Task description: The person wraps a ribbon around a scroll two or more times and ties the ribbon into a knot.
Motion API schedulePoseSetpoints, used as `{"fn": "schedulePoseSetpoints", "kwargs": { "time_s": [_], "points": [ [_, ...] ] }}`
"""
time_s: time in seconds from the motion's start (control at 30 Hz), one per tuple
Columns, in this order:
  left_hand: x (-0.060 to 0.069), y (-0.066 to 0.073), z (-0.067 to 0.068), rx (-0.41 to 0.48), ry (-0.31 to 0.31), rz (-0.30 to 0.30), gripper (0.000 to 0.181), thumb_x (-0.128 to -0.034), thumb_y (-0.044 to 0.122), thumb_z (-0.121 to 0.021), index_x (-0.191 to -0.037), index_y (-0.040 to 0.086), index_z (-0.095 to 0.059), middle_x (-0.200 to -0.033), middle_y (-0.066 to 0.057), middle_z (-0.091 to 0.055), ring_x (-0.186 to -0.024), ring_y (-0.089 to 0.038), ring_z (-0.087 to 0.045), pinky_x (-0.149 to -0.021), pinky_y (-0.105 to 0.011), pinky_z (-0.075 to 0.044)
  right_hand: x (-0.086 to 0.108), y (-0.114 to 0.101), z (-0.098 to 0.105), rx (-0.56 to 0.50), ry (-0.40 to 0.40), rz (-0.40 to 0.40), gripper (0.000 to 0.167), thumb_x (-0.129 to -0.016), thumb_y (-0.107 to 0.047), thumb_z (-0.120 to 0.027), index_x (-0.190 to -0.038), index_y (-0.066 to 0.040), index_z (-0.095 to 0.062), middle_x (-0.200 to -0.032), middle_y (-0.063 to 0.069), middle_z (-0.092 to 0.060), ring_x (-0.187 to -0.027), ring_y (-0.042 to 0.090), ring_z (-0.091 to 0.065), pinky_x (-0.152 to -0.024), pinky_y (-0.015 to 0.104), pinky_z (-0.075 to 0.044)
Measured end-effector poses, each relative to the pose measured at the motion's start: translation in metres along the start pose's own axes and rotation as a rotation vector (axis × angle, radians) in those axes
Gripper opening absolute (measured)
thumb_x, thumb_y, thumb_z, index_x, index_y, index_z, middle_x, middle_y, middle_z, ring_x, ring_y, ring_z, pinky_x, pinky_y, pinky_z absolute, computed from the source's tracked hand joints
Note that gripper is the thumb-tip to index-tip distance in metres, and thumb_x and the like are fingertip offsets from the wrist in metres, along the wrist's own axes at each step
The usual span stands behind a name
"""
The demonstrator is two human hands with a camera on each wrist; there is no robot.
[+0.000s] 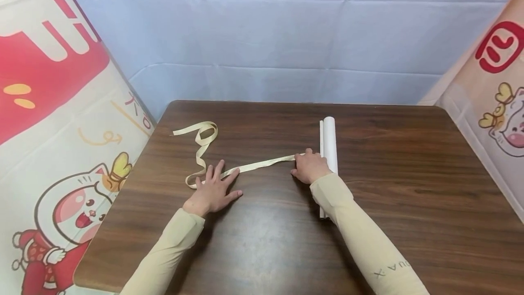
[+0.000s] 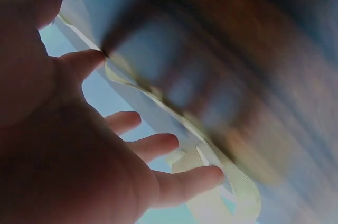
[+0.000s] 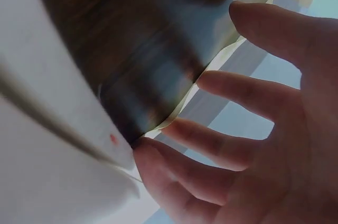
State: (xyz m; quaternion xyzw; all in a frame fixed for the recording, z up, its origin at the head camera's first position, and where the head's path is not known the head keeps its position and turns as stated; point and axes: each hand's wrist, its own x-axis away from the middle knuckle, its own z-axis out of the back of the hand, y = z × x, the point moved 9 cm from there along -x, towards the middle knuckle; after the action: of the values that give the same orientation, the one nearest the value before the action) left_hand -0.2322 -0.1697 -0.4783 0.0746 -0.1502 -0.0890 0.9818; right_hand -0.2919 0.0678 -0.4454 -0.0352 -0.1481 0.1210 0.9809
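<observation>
On the table (image 1: 409, 172), ribbon (image 1: 262, 165) spans left hand (image 1: 213, 192) to right hand (image 1: 311, 167).

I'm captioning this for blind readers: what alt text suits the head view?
A person's left hand and right hand touch a pale ribbon on a brown table, its left end curling loosely. A white roll lies partly hidden by the right sleeve.

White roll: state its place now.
In the head view, the white roll lies on the table right of centre, partly hidden by the right sleeve, with the right hand beside it and the cream ribbon to its left.
</observation>
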Motion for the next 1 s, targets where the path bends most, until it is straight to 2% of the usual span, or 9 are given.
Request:
{"fn": "schedulePoseSetpoints", "kwargs": {
  "time_s": [0.1,0.3,0.53,0.7,1.0],
  "points": [
    [0.001,-0.001,-0.003,0.024,-0.018,0.013,0.068,-0.0933,0.062,-0.043,-0.153,0.036,-0.024,-0.163,-0.014,-0.004,-0.147,-0.047,-0.007,-0.101,-0.080,-0.014,0.002,0.003,0.001,0.004,0.003,0.009,0.045,-0.091,-0.036,-0.061,-0.123,-0.004,-0.059,-0.114,0.027,-0.054,-0.094,0.048,-0.061,-0.075,0.057,-0.051],
    [0.000,-0.004,-0.005,0.042,-0.031,0.021,0.068,-0.0944,0.063,-0.039,-0.154,0.036,-0.018,-0.163,-0.014,0.000,-0.148,-0.045,-0.001,-0.102,-0.080,-0.009,0.007,0.011,0.001,0.001,-0.005,0.028,0.041,-0.090,-0.035,-0.063,-0.116,-0.003,-0.061,-0.113,0.027,-0.054,-0.094,0.047,-0.063,-0.077,0.058,-0.051],
    [-0.004,-0.008,-0.006,0.017,-0.030,0.003,0.067,-0.0962,0.062,-0.035,-0.154,0.034,-0.018,-0.163,-0.014,-0.001,-0.148,-0.044,-0.003,-0.104,-0.078,-0.008,0.012,0.026,-0.002,-0.003,-0.053,0.021,0.045,-0.091,-0.036,-0.062,-0.120,-0.002,-0.058,-0.111,0.026,-0.054,-0.091,0.044,-0.063,-0.078,0.058,-0.050],
    [-0.006,-0.014,-0.004,0.023,-0.027,0.015,0.065,-0.0974,0.060,-0.034,-0.154,0.033,-0.019,-0.163,-0.016,-0.003,-0.148,-0.045,-0.003,-0.104,-0.079,-0.005,0.015,0.038,-0.003,-0.012,-0.089,0.014,0.045,-0.093,-0.037,-0.060,-0.121,-0.002,-0.057,-0.115,0.028,-0.053,-0.092,0.043,-0.062,-0.079,0.059,-0.049],
    [-0.010,-0.024,0.000,0.048,-0.035,0.018,0.062,-0.0990,0.056,-0.032,-0.154,0.032,-0.019,-0.163,-0.017,0.000,-0.147,-0.046,0.001,-0.102,-0.080,-0.002,0.018,0.058,-0.002,-0.036,-0.073,0.011,0.048,-0.092,-0.036,-0.059,-0.125,-0.001,-0.056,-0.114,0.029,-0.054,-0.098,0.045,-0.059,-0.077,0.060,-0.048]
  ]
}}
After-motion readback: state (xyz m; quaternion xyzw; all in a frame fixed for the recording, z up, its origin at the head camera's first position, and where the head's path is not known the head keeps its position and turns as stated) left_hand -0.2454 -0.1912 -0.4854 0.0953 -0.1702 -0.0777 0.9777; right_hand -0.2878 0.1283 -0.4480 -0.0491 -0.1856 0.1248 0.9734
